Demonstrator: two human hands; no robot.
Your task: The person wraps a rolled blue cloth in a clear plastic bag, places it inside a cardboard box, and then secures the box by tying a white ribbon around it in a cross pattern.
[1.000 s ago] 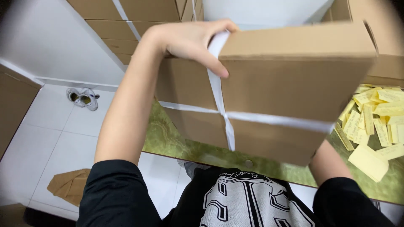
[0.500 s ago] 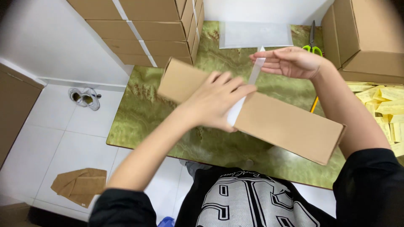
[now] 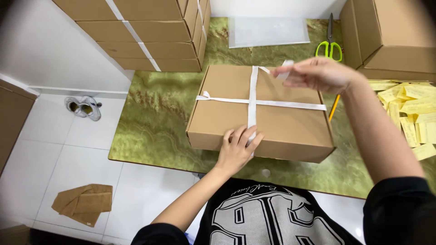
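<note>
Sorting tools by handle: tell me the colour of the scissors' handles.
Bright green handles on the scissors, clearest in the head view.

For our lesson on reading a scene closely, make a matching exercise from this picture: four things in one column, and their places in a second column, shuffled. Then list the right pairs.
Things:
1. scissors
2. left hand
3. right hand
4. yellow slips

Places:
A. pressing the white strap on the near edge of the box
B. on the table, far side, beside the clear sheet
C. holding the strap's end over the box's far edge
D. spread on the table's right side

Pairs: 1-B, 2-A, 3-C, 4-D
</note>
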